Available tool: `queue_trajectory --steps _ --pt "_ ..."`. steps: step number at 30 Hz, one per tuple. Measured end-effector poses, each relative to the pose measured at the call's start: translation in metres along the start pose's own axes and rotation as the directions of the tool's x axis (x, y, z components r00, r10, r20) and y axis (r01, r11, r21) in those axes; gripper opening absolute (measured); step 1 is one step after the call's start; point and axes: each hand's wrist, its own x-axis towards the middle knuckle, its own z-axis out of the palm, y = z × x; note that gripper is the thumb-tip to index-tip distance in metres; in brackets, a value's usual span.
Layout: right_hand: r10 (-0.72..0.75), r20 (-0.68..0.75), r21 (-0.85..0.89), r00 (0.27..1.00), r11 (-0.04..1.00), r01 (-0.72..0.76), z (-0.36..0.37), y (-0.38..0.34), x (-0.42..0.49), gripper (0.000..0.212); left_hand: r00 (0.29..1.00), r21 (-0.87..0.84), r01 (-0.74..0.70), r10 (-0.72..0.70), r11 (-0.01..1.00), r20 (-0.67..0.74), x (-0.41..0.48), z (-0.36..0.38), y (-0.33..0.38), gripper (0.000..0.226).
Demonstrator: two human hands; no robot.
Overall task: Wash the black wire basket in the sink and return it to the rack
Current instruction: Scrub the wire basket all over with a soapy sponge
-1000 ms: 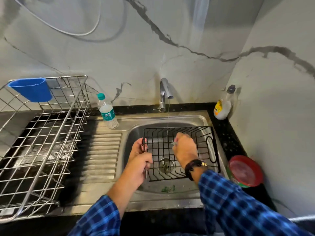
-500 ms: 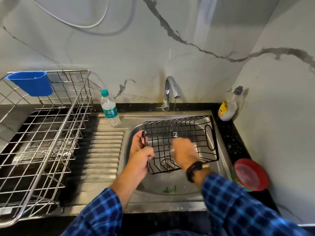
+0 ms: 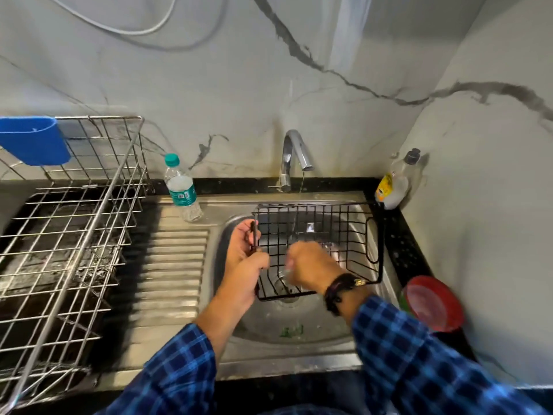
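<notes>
While the chrome tap [image 3: 294, 154] trickles, left hand [image 3: 245, 259]: my fingers clamp the black wire basket [image 3: 329, 226] by its left rim
Right hand [image 3: 311, 266]: blurred inside the basket, I cannot tell its grip

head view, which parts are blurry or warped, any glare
In the head view, the right hand is smeared by motion, so its fingers cannot be read; the left hand and the black wire basket it grips are sharper; the rack bows with wide-angle distortion; a pale streak of glare runs down the wall.

Black wire basket [image 3: 344, 223] tilted in the steel sink [image 3: 299, 333].
Far edge raised, near edge low; the empty wire rack [image 3: 74, 235] stands to the left.
</notes>
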Motion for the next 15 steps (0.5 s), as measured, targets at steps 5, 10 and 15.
queue_trajectory --steps 5,10,15 --pt "0.050 0.045 -0.065 0.998 0.997 -0.047 -0.005 0.014 0.003 0.010 0.999 -0.004 0.020 -0.020 1.000 0.044 0.000 -0.004 -0.007 0.065" --pt "0.165 -0.039 -0.166 0.986 0.972 -0.169 -0.021 0.046 0.003 0.005 0.998 -0.106 0.034 -0.029 0.994 0.048 0.008 -0.017 -0.009 0.063" --pt "-0.062 0.097 0.113 0.993 0.992 0.051 0.014 -0.011 0.007 0.014 0.999 0.000 -0.026 0.026 1.000 0.037 0.013 -0.015 -0.013 0.067"
